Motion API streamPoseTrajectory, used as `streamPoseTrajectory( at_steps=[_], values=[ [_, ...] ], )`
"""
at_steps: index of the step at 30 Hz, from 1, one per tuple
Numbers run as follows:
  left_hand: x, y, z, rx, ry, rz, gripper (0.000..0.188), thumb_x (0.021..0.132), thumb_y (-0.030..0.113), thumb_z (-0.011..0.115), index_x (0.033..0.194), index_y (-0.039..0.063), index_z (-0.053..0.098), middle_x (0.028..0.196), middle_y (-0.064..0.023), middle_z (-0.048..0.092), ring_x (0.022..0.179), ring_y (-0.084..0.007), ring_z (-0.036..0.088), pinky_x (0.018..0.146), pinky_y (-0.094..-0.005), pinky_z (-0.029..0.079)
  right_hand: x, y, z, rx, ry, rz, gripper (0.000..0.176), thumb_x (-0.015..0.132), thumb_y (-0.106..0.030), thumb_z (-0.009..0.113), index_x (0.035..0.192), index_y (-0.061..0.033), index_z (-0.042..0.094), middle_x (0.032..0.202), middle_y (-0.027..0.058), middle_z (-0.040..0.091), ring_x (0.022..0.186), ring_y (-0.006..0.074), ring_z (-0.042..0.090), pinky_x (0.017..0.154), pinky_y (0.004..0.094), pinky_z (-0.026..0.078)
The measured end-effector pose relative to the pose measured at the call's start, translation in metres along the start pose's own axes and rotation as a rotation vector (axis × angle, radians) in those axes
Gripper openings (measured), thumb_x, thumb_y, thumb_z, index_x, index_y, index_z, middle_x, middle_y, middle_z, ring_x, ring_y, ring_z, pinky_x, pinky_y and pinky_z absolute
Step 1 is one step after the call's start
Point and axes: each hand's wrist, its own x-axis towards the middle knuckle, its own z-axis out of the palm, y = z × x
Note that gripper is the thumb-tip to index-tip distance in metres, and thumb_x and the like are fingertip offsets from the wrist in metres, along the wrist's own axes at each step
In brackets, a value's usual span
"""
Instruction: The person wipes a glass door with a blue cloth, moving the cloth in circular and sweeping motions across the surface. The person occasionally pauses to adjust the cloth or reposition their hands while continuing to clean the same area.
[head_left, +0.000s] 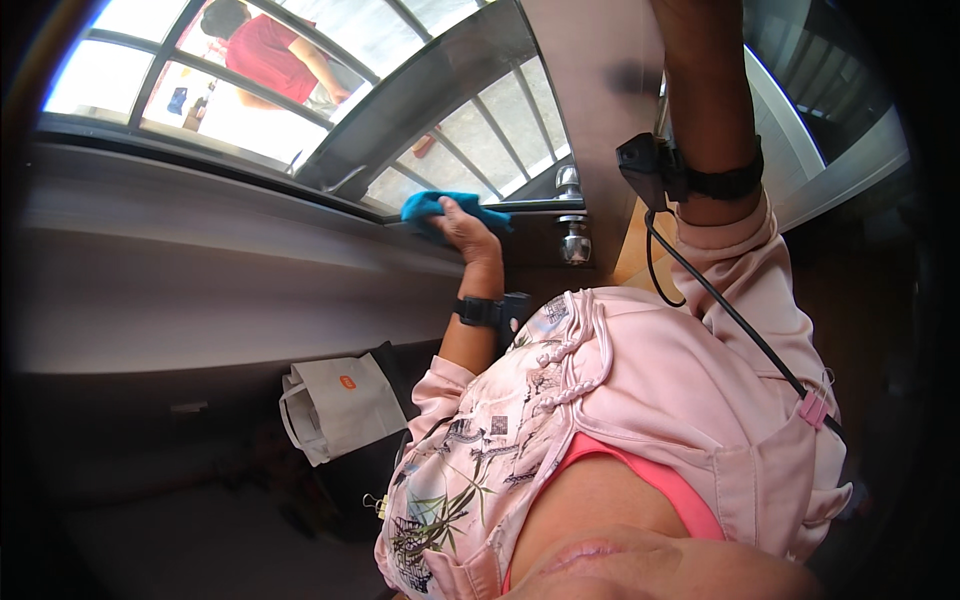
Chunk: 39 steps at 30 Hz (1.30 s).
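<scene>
A crumpled blue cloth (424, 208) is held in my left hand (474, 238), with the thumb laid over it. The cloth sits at the lower edge of a dark-framed glass pane (517, 120), near its corner. Whether it presses on the glass or on the frame, I cannot tell. A little to the right of this hand is a shiny metal knob (576, 246). My right arm reaches up past the top edge of the view, so the right hand is out of view.
Barred window panes (247, 82) fill the upper left, with a person in a red shirt (266, 52) beyond them. A pale ledge (225, 292) runs beneath. Lower left stands a white paper bag (352, 409) with handles. A black cable (720, 300) hangs from my right wrist device.
</scene>
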Motion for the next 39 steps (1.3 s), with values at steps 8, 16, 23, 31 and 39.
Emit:
streamPoseTrajectory(
  at_steps=[8,16,23,31,39],
  values=[
    [0.023,0.034,-0.001,0.274,-0.143,0.561,0.062,0.102,0.027,0.039,0.149,-0.004,0.012,0.153,-0.0261,0.019,0.141,-0.0355,0.023,0.115,-0.039,0.016,-0.001,0.0,0.004,0.084,0.047,0.028,0.048,0.091,-0.015,0.06,0.133,0.003,0.045,0.117,0.0052,0.059,0.103,0.0101,0.054,0.089,0.0244,0.042],
    [0.165,0.199,-0.007,0.615,-0.018,1.062,0.07,0.094,0.038,0.047,0.145,-0.005,0.025,0.143,-0.0309,0.033,0.13,-0.0417,0.035,0.11,-0.0462,0.025,-0.005,-0.008,0.01,0.016,0.096,0.065,0.053,0.09,-0.014,0.06,0.136,0.0039,0.042,0.118,0.0047,0.059,0.101,0.0081,0.054,0.087,0.023,0.042],
    [0.171,0.142,-0.013,0.463,0.039,1.023,0.07,0.095,0.048,0.043,0.143,-0.002,0.028,0.133,-0.0276,0.039,0.119,-0.0396,0.044,0.1,-0.0475,0.035,-0.007,-0.008,0.009,-0.001,0.118,0.076,0.057,0.089,-0.016,0.062,0.138,0.0044,0.04,0.121,0.0064,0.058,0.106,0.0105,0.054,0.09,0.0244,0.041],
    [0.097,-0.011,-0.062,0.415,-0.095,0.656,0.059,0.098,0.031,0.043,0.144,-0.002,0.027,0.138,-0.026,0.038,0.128,-0.0394,0.038,0.111,-0.044,0.021,-0.003,-0.004,0.004,0.032,0.104,0.053,0.058,0.089,-0.014,0.062,0.139,0.0048,0.038,0.123,0.0069,0.057,0.11,0.0121,0.054,0.094,0.0253,0.041],
    [0.061,0.013,-0.022,0.17,-0.09,0.417,0.059,0.098,0.023,0.044,0.145,-0.005,0.022,0.146,-0.0243,0.031,0.134,-0.0346,0.033,0.114,-0.0379,0.018,-0.009,0.003,0.001,0.01,0.223,0.102,0.058,0.088,-0.01,0.063,0.139,0.0043,0.039,0.108,-0.0008,0.058,0.089,0.0026,0.052,0.077,0.0183,0.042]
  ],
)
